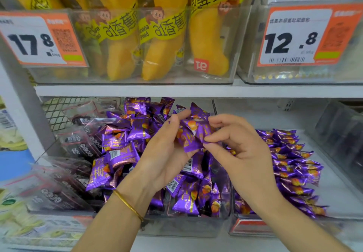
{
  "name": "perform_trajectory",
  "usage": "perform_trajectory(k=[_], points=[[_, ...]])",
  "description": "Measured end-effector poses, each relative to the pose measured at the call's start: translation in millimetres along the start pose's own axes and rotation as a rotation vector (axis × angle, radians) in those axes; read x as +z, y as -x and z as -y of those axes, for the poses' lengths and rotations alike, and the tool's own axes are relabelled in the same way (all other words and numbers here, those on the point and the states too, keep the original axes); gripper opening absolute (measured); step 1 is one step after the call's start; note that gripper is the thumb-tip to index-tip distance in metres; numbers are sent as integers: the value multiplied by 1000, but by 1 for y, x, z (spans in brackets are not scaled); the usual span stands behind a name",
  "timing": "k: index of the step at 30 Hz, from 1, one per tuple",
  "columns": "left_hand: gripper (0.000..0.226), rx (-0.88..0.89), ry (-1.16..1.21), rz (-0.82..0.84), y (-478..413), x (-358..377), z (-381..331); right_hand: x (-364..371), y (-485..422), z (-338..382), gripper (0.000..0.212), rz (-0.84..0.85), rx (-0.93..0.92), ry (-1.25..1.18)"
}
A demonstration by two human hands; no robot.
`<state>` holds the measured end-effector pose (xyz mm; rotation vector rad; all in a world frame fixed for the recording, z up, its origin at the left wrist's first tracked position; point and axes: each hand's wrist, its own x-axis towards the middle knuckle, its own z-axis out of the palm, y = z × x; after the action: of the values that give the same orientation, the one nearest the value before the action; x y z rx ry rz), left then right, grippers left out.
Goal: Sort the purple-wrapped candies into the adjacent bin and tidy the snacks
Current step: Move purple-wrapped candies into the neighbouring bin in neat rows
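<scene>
A bunch of purple-wrapped candies (193, 132) sits just above the frame's centre, held between both hands over a clear bin (176, 228). The left hand (163, 153), palm up and fingers curled, cups the bunch from its nine o'clock side. The right hand (235, 149), at three o'clock, pinches a wrapper's edge between thumb and forefinger, its other fingers loosely bent. A gold bangle (127, 204) circles the left wrist. From six to nine o'clock of the bunch, a loose pile of purple candies (121, 153) fills the clear bin, with dark packets (78, 145) on its left side. At four o'clock, the adjacent bin (249, 226) holds a neat row of purple candies (292, 165). At twelve o'clock, on the shelf above, banana bread packs (163, 35) stand between the 17.8 price tag (37, 39) and the 12.8 price tag (294, 37).
</scene>
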<state>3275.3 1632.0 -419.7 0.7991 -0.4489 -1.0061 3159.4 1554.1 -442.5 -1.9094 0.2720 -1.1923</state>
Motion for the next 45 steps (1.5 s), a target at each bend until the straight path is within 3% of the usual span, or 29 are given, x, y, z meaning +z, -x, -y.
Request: perform_trajectory(k=[6, 9, 11, 13, 18, 21, 26, 30, 32, 34, 36, 41, 43, 45], points=[[46, 24, -113, 35, 4, -3, -2, -4, -3, 1, 23, 123, -30, 72], [28, 54, -114, 54, 2, -7, 1, -7, -4, 5, 36, 193, 100, -145], [20, 107, -153, 49, 1, -8, 1, -8, -6, 11, 31, 178, 194, -341], [25, 171, -176, 59, 0, -8, 1, -7, -7, 14, 23, 125, 244, -356], [39, 259, -168, 155, 0, -4, 5, -2, -11, 12, 33, 191, 327, -175], [46, 251, -265, 174, 0, -5, 6, -5, -15, 12, 36, 220, 420, -303], [54, 270, -626, 98, 1, -13, 5, -14, -18, 12, 22, 141, 562, -549], [42, 396, -1105, -22, 0, -26, 0, -26, -21, 9, 18, 75, 521, -431], [34, 478, -1478, 111, 0, -33, -1, -33, -23, 6, 17, 45, 525, -413], [50, 382, -1764, 292, 1, -40, 4, -37, -23, 3, 16, 31, 539, -423], [59, 291, -1925, 359, -2, -47, 12, -38, -21, 0, 16, 35, 552, -427], [36, 426, -1829, 237, -4, -44, 16, -36, -21, -1, 17, 35, 554, -428], [24, 440, -1632, 67, -4, -38, 12, -36, -21, -2, 17, 34, 548, -448], [23, 305, -1281, -62, -2, -28, 6, -36, -21, -1, 16, 49, 530, -471]])
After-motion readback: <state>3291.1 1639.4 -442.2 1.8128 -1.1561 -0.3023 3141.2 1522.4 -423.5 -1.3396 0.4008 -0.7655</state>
